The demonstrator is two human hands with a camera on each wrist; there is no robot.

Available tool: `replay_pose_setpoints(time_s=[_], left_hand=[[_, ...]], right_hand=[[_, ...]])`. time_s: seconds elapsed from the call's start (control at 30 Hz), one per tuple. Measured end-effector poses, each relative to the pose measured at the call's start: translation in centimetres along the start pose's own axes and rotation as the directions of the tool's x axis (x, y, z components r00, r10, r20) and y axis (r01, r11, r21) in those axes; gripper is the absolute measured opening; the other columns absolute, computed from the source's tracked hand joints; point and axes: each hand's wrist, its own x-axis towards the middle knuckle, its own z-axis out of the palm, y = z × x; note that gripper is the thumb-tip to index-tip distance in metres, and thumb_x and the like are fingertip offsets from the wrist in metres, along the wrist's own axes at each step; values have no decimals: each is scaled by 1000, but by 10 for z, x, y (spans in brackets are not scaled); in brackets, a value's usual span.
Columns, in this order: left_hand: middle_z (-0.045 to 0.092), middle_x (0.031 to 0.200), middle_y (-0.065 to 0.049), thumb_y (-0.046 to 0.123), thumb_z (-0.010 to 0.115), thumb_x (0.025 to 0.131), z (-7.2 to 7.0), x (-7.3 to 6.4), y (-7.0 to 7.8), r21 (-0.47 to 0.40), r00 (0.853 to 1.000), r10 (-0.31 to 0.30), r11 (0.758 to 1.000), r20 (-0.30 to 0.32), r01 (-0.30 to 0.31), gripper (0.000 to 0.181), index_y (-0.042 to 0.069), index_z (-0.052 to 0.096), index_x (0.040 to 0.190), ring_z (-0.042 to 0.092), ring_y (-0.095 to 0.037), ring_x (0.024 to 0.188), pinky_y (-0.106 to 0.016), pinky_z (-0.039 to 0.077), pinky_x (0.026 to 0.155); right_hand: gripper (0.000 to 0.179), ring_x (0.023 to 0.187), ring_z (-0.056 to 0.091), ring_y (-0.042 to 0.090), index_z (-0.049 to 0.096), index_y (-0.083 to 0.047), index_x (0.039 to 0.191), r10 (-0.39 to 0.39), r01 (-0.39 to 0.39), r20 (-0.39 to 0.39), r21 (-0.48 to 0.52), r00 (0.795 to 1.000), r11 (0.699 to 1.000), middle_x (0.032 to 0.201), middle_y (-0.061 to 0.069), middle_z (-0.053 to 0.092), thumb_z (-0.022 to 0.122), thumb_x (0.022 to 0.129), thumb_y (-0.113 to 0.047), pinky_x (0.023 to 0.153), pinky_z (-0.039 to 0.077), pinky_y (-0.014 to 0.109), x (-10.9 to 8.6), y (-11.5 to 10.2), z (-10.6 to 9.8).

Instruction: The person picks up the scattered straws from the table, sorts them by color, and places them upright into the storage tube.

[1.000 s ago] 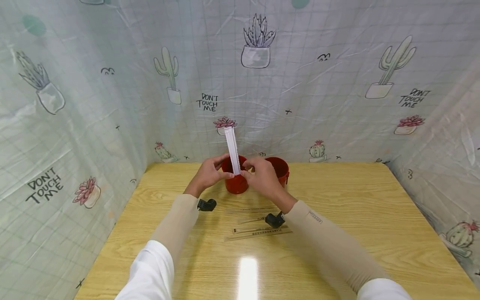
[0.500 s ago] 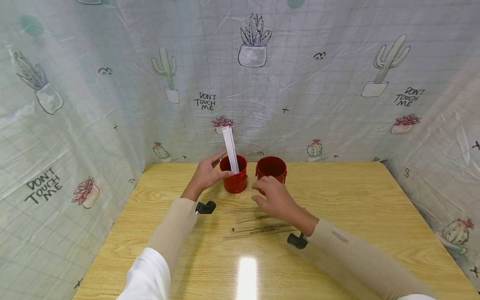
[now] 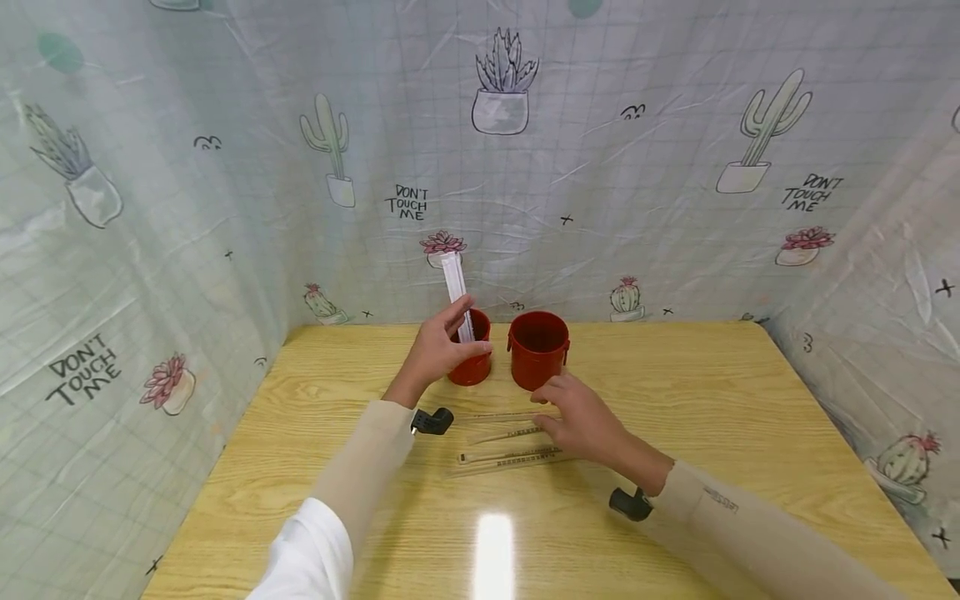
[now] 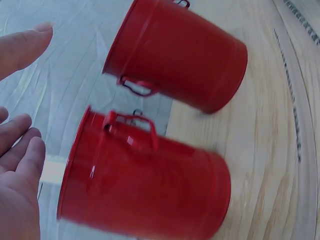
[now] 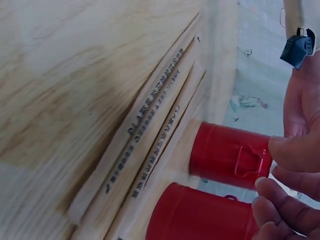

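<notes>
A red bucket at the left holds a bundle of slim white-wrapped sticks that stand up and lean left. My left hand is at its rim, fingers spread apart from thumb; in the left wrist view these fingers appear clear of the bucket wall. Beside it stands a second red bucket, with nothing visible inside. Several long slim wrapped sticks with dark print lie side by side on the table. Over their right ends hovers my right hand, fingers loosely bent and holding nothing.
The buckets stand near the back of a wooden table. A printed plastic curtain hangs behind and along both sides. Each wrist carries a small black camera.
My right hand left the left bucket and moved right and toward me, to the sticks on the table. The left hand shifted slightly right at the left bucket's rim.
</notes>
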Motion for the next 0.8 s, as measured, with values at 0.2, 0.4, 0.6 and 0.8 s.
replay_pose_setpoints(time_s=[0.2,0.4,0.6,0.8], left_hand=[[39,169,-5,21,85,88,17,6,4,36,999,19,999,41,-20,91,13,34,164,42,-28,154,-46,42,123],[39,169,-4,25,86,88,30,9,6,39,998,14,999,58,-16,94,16,33,165,42,-28,154,-43,40,124],[38,169,-6,30,87,86,45,16,5,11,999,18,1000,43,-19,97,21,32,165,40,-25,156,-44,38,126],[35,171,0,23,85,88,59,25,8,-72,1000,1,997,-11,-2,98,24,27,166,34,-19,159,-40,33,129]], right_hand=[[21,105,65,23,75,-10,107,10,-10,32,-10,999,1000,112,3,74,83,88,-13,89,60,43,-8,5,-4],[20,100,64,20,75,-11,107,15,-15,58,-8,998,1000,111,2,73,82,89,-13,86,60,40,-13,10,-5],[20,101,64,21,76,-8,109,35,-36,112,5,993,999,108,5,74,80,90,-13,88,60,42,-17,14,-7],[20,102,66,23,77,-6,109,27,-30,152,15,988,999,107,6,75,79,90,-12,91,59,44,-20,20,-5]])
